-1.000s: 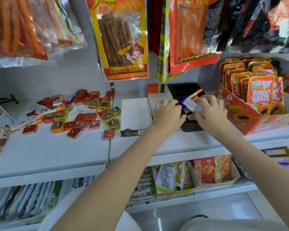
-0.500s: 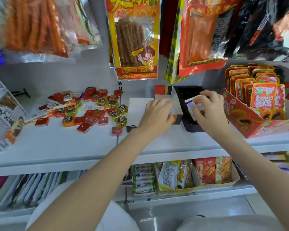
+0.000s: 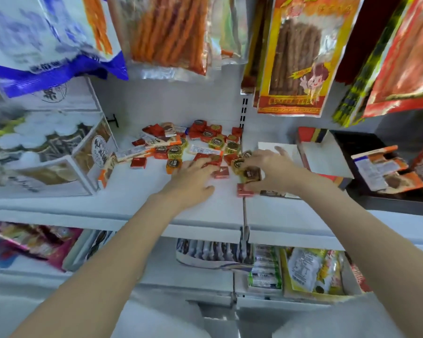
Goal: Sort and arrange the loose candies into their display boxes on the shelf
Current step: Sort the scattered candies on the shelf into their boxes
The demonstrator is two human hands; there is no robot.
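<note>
My two hands work the shelf (image 3: 59, 206). Left hand (image 3: 193, 178) lies flat on red and gold square candies (image 3: 205, 145), too many to count; right hand (image 3: 269, 170) fingers pinch one dark candy (image 3: 250, 173).

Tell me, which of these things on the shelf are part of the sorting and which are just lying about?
Part of the job:
- loose candies scattered on the white shelf
- black display box with long wrapped bars inside
- left hand and right hand, both at the pile

Just lying about:
- hanging snack bags
- packets on the lower shelf
- big box at left
</note>
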